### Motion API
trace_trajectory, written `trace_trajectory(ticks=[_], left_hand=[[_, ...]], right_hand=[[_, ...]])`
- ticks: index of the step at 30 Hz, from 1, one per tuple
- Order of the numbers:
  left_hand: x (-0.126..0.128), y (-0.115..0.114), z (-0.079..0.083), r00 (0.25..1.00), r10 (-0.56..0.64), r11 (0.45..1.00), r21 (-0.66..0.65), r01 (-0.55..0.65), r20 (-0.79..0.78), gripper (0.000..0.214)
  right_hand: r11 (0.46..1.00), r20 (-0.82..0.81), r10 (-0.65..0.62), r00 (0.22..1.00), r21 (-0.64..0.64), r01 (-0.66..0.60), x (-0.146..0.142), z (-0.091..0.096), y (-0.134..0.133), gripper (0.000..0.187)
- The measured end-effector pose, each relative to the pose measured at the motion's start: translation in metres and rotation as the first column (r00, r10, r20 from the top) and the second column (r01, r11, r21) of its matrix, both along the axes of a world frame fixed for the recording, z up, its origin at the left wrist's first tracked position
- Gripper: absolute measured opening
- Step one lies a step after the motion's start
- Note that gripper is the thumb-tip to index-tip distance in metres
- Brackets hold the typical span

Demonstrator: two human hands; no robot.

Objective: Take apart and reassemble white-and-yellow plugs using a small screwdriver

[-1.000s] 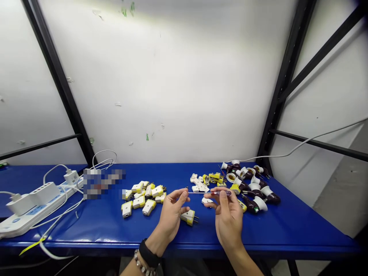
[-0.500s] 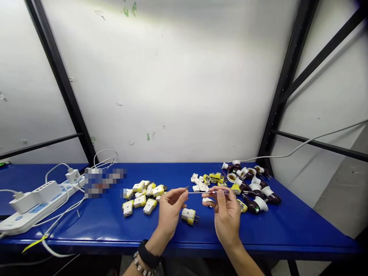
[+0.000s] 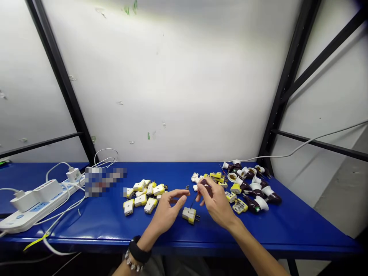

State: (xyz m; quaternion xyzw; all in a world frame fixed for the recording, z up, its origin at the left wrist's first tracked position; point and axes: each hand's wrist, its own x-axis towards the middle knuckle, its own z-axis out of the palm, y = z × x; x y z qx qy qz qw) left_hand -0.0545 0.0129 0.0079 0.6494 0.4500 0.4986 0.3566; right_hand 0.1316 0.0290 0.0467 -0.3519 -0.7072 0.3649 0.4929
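Note:
A screwdriver [image 3: 193, 202] is pinched by its dark red handle in my right hand [image 3: 216, 201]. Its shaft slants down to the left, and the tip meets the top of a white and yellow plug [image 3: 189, 215]. The plug lies on the blue tabletop with its metal pins pointing right. My left hand [image 3: 169, 211] is above the table, left of the plug, its thumb and index finger apart with nothing seen between them. Just beyond those fingertips lie several small screws [image 3: 187, 187].
White and yellow plugs [image 3: 140, 200] form a pile on the left. Yellow plug halves [image 3: 240, 206] and white covers [image 3: 195, 177] lie at right, beside maroon and white lamp holders [image 3: 255, 187]. A power strip [image 3: 37, 207] with cables occupies the far left. Black posts [image 3: 283, 88] frame the back.
The screwdriver has swung from level between both hands to steep, its tip now on the plug. My left fingers have come off the shaft and parted.

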Motion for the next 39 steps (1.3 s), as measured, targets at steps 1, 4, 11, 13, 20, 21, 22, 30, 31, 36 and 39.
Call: trace_trajectory(ticks=[1, 4, 11, 13, 20, 21, 22, 30, 31, 36, 39], left_hand=[[-0.001, -0.001, -0.001, 1.000, 0.007, 1.000, 0.003, -0.007, -0.030, 0.029], [-0.001, -0.002, -0.005, 0.996, 0.004, 1.000, 0.005, -0.004, -0.089, 0.029], [0.002, -0.003, -0.010, 0.990, -0.039, 0.999, -0.007, 0.038, -0.132, 0.027], [0.003, -0.003, -0.011, 0.990, -0.048, 0.999, -0.010, 0.047, -0.130, 0.027], [0.009, 0.001, -0.015, 0.986, -0.012, 0.997, 0.073, 0.024, -0.166, 0.016], [0.010, 0.002, -0.016, 0.984, 0.003, 0.996, 0.091, 0.013, -0.179, 0.017], [0.010, 0.002, -0.017, 0.981, 0.009, 0.994, 0.105, 0.012, -0.193, 0.018], [0.003, 0.000, -0.012, 0.950, -0.055, 0.989, 0.115, 0.095, -0.306, 0.019], [0.002, 0.001, -0.013, 0.951, -0.051, 0.991, 0.105, 0.087, -0.306, 0.016], [-0.002, 0.001, -0.015, 0.909, 0.023, 0.990, 0.136, 0.037, -0.417, 0.019], [-0.003, -0.001, -0.013, 0.880, 0.037, 0.984, 0.173, 0.051, -0.474, 0.023]], right_hand=[[1.000, 0.046, 0.006, 0.999, 0.013, -0.007, -0.001, 0.001, 0.001, 0.027], [0.999, 0.131, 0.016, 0.991, 0.042, -0.022, -0.005, 0.001, 0.002, 0.024], [0.997, 0.225, 0.036, 0.974, 0.063, -0.051, -0.009, -0.001, 0.006, 0.020], [0.996, 0.249, 0.034, 0.968, 0.074, -0.054, -0.009, -0.001, 0.007, 0.019], [0.996, 0.256, 0.019, 0.966, 0.078, -0.040, -0.011, 0.000, 0.011, 0.022], [0.996, 0.235, 0.021, 0.972, 0.074, -0.039, -0.011, -0.001, 0.011, 0.020], [0.997, 0.208, 0.033, 0.977, 0.066, -0.048, -0.011, -0.001, 0.011, 0.017], [0.996, 0.194, 0.043, 0.980, 0.067, -0.057, -0.014, -0.002, 0.010, 0.012], [0.996, 0.199, 0.004, 0.980, 0.089, -0.022, -0.014, -0.002, 0.010, 0.015], [0.994, 0.164, 0.049, 0.985, 0.087, -0.064, -0.013, -0.001, 0.008, 0.018], [0.989, 0.180, 0.096, 0.979, 0.097, -0.115, -0.012, -0.003, 0.007, 0.018]])
